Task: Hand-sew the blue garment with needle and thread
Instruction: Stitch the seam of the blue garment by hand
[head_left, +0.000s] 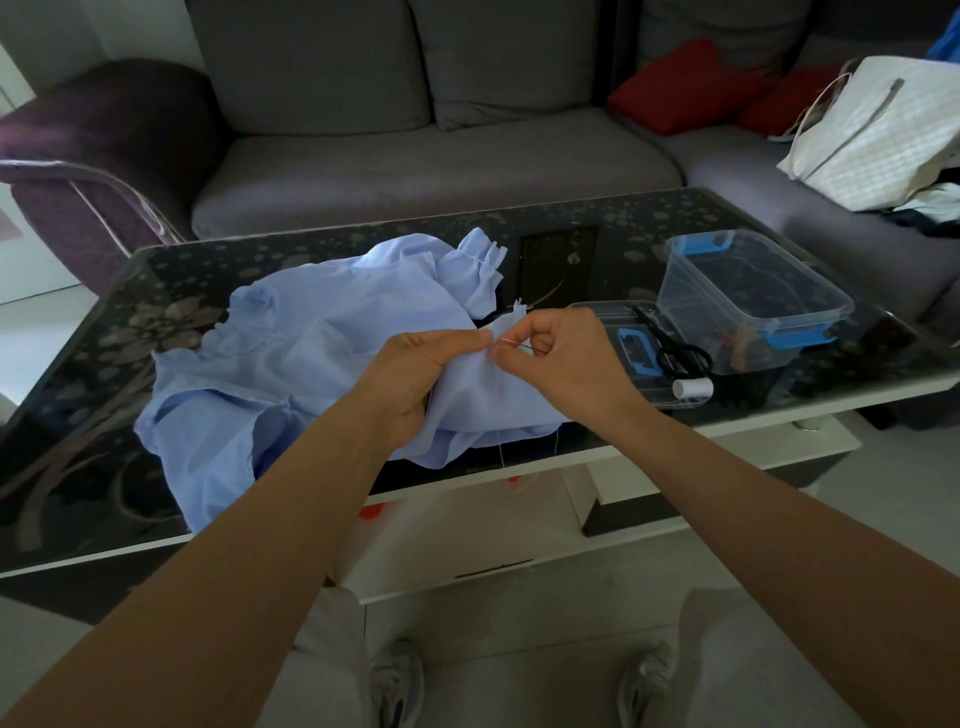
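Cloth of the thin light-blue garment (291, 364) looks limp to me; my left hand (415, 374) pinches its edge, my right hand (561, 358) pinches the slim metal needle (514, 341).

Light grey trousers (727, 660), grey sneakers (396, 680).

Exposure: dim overall, with muted colours. Soft daylight enters from the left. The floor (36, 338) there is near white, while the sofa (415, 171) reads dark grey. The glass table (727, 218) carries a faint sheen with no hard glare. The blue garment (291, 364) shows soft fold shadows. Wide-angle distortion bows the table edges — the shoes (395, 686) at the bottom are blurred.
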